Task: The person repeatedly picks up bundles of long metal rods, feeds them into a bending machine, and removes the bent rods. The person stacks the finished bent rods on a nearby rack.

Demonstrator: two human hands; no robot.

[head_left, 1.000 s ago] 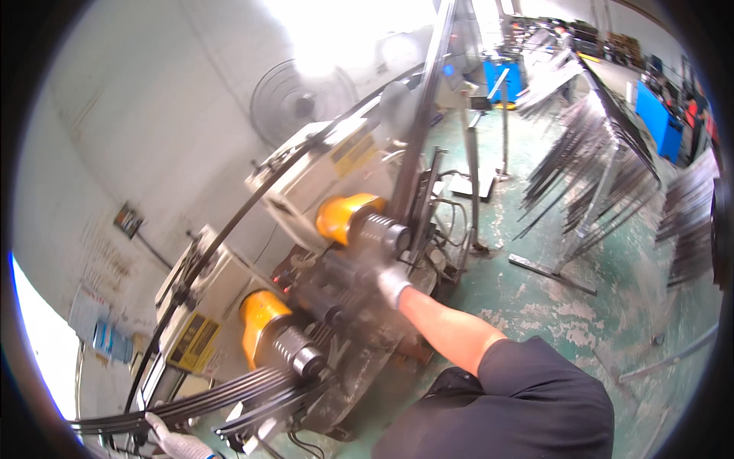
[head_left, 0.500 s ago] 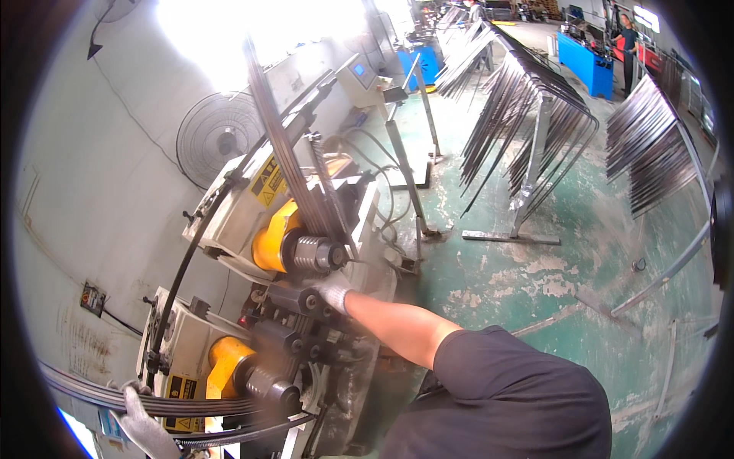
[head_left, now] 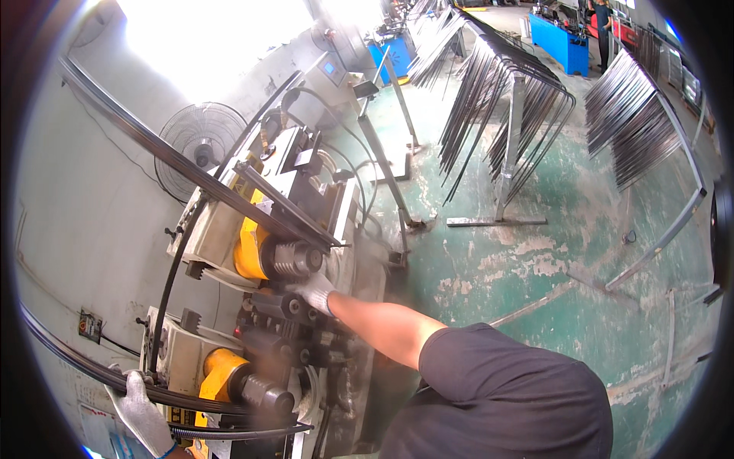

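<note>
A bundle of long dark metal tubes [head_left: 86, 358] runs in from the left edge to the lower bending head. My left hand [head_left: 139, 407], in a white glove, is closed round it near the machine's corner. My right hand [head_left: 312, 294], also gloved, reaches in beside the black clamping blocks [head_left: 274, 306], just below the upper grooved roller [head_left: 298, 260]; its fingertips are hidden. Another stretch of tubes [head_left: 172, 157] slants from the upper left down to that roller. The bending machine [head_left: 202, 237] has yellow arms and a lower grooved roller [head_left: 267, 394].
Behind the machine stands a round wall fan [head_left: 202, 149]. Racks [head_left: 514, 145] hung with many bent tubes stand on the worn green floor to the right. Blue machines [head_left: 558, 42] and another person [head_left: 602, 30] are at the far right.
The upper tubes have swung left and down from a steep slant to a flatter one. The left-hand tubes tilt higher at their outer end. My right hand stays by the blocks.
</note>
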